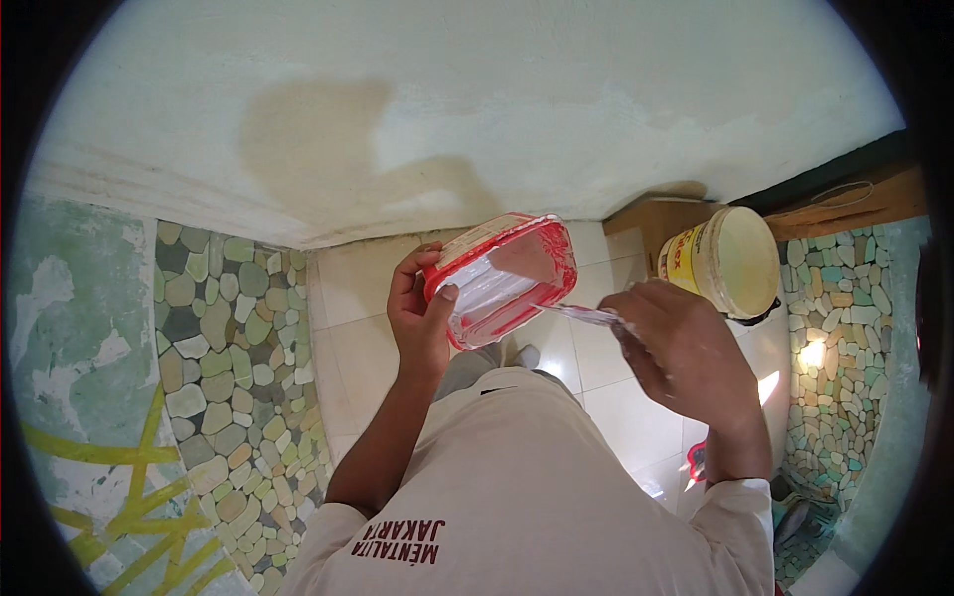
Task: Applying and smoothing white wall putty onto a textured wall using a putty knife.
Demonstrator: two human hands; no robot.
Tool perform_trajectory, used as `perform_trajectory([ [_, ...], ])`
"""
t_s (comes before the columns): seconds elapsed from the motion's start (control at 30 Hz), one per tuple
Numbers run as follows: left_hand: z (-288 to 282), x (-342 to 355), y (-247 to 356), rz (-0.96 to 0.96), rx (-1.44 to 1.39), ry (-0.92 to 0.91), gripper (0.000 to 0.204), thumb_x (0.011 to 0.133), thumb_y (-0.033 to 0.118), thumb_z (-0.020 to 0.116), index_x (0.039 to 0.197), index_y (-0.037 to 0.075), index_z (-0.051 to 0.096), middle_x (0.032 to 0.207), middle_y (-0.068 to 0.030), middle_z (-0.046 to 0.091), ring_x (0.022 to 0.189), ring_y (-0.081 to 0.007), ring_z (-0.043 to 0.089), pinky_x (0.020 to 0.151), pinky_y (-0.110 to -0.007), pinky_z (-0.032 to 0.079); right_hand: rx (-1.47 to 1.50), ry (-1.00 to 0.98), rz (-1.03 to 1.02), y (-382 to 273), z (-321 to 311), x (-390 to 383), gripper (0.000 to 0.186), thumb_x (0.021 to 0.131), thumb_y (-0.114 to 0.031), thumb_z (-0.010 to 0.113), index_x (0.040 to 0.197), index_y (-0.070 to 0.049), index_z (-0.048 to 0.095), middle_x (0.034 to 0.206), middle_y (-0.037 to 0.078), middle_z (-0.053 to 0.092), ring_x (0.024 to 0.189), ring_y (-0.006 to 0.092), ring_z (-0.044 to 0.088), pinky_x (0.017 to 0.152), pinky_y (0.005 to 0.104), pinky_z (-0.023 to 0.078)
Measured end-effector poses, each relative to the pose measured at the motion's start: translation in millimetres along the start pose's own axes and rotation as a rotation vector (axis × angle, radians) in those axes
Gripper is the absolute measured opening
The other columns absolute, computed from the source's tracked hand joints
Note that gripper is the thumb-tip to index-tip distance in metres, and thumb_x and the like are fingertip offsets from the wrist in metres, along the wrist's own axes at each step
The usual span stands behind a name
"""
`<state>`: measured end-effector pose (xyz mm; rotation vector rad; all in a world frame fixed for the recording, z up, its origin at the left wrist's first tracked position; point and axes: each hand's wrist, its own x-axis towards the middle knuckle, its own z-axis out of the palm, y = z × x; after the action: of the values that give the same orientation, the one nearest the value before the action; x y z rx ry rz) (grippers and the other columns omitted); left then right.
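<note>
Tub (507, 278): red-rimmed, rectangular, plastic, smeared white inside. Held tilted in front of the wall (477, 109), its open side turned toward the person, above the tiled floor (358, 288).

Left hand (419, 316): at the tub's left end. Fingers clasp it, thumb on the near rim, the others curled round the far edge and underside.

Right hand (676, 348): to the right of the tub and a little lower. Fingers closed around the handle of a scraper (586, 315).

Scraper: thin, pale, flat blade, coated in white. Its tip touches the tub's lower right rim.

Bucket (730, 260): cream-coloured, with a yellow label and a dark handle, well to the right of the tub, beyond the right hand. It stands on the floor just beside a cardboard box (651, 221).

Wall: white, rough, with a tan patch above and left of the tub.

Floor: pale square tiles below the tub.

Pebble paving (229, 368): green and grey stones, left of the tub; a second strip lies right of the bucket.

Shirt (537, 487): beige, below the tub, with dark red lettering near the hem.
</note>
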<state>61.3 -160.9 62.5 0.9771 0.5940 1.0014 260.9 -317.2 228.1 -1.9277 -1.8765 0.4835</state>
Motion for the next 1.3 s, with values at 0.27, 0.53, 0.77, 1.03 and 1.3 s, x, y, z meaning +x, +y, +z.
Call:
perform_trajectory([
  [0.27, 15, 41, 4, 0.194, 0.139, -0.158, 0.048, 0.077, -0.006, 0.067, 0.119, 0.003, 0.047, 0.127, -0.0137, 0.046, 0.119, -0.022, 0.047, 0.104, -0.036, 0.038, -0.419, -0.208, -0.003, 6, 14, 66, 0.016, 0.078, -0.002, 0.059, 0.094, -0.001, 0.057, 0.084, 0.011, 0.058, 0.082, 0.0272, 0.061, 0.067, 0.0382, 0.052],
  [0.53, 15, 67, 13, 0.1, 0.175, -0.116, 0.047, 0.081, 0.003, 0.069, 0.122, 0.002, 0.046, 0.127, -0.014, 0.05, 0.118, -0.0212, 0.049, 0.104, -0.036, 0.037, -0.464, -0.175, -0.051, 13, 28, 101, 0.018, 0.074, -0.001, 0.06, 0.092, -0.001, 0.057, 0.086, 0.01, 0.057, 0.084, 0.0272, 0.06, 0.067, 0.0368, 0.053],
  [0.77, 6, 85, 16, -0.116, 0.184, -0.115, 0.044, 0.084, 0.004, 0.069, 0.121, 0.003, 0.045, 0.116, -0.0087, 0.054, 0.103, -0.0139, 0.052, 0.092, -0.029, 0.045, -0.321, -0.082, -0.172, 12, 40, 122, 0.023, 0.069, 0.0, 0.065, 0.091, -0.003, 0.06, 0.088, 0.009, 0.059, 0.086, 0.0267, 0.06, 0.069, 0.0373, 0.053],
  [1.03, 5, 94, 23, -0.189, 0.115, -0.2, 0.045, 0.085, 0.008, 0.069, 0.123, 0.004, 0.045, 0.119, -0.0096, 0.053, 0.103, -0.0128, 0.052, 0.089, -0.027, 0.047, -0.132, -0.169, -0.086, 22, 50, 130, 0.023, 0.071, 0.003, 0.063, 0.093, -0.002, 0.059, 0.089, 0.012, 0.061, 0.09, 0.0315, 0.06, 0.076, 0.0416, 0.052],
  [1.3, 1, 97, 23, -0.192, 0.122, -0.201, 0.048, 0.084, 0.008, 0.071, 0.124, 0.004, 0.044, 0.12, -0.0103, 0.052, 0.104, -0.0133, 0.052, 0.089, -0.026, 0.047, -0.001, -0.215, -0.019, 25, 52, 134, 0.023, 0.075, 0.004, 0.062, 0.098, 0.0, 0.059, 0.094, 0.016, 0.063, 0.089, 0.0354, 0.061, 0.075, 0.0442, 0.05],
])
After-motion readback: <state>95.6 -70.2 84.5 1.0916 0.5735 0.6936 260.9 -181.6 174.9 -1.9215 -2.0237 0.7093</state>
